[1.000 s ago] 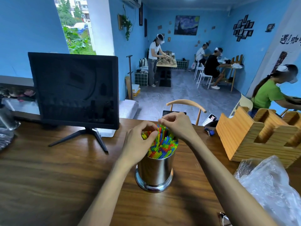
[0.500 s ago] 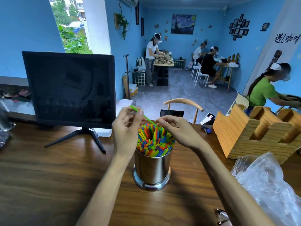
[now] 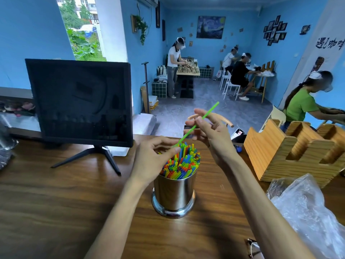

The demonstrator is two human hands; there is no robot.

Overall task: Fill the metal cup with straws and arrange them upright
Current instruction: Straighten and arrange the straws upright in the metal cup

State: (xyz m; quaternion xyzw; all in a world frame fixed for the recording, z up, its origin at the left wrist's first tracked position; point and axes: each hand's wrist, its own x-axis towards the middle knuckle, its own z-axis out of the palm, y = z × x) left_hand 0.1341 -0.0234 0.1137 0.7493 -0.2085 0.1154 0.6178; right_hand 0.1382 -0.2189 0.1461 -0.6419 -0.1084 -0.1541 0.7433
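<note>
Standing on wooden table (image 3: pixel 56 202): black monitor (image 3: pixel 80 101), screen dark, far left on splayed legs. Wooden rack (image 3: pixel 291 152), slotted, far right. Crumpled clear plastic bag (image 3: pixel 308 212), near right corner. Metal cup (image 3: pixel 174 193), centre, upright on flared base, packed with coloured straws (image 3: pixel 182 163) standing on end. Left hand (image 3: pixel 151 159), fingers curled at the cup's left rim, thumb against the straw tops; whether pinching anything, cannot tell. Right hand (image 3: pixel 211 131), raised above and behind the cup, pinching one green straw (image 3: pixel 197 124), slanted, lower tip among the bundle.
</note>
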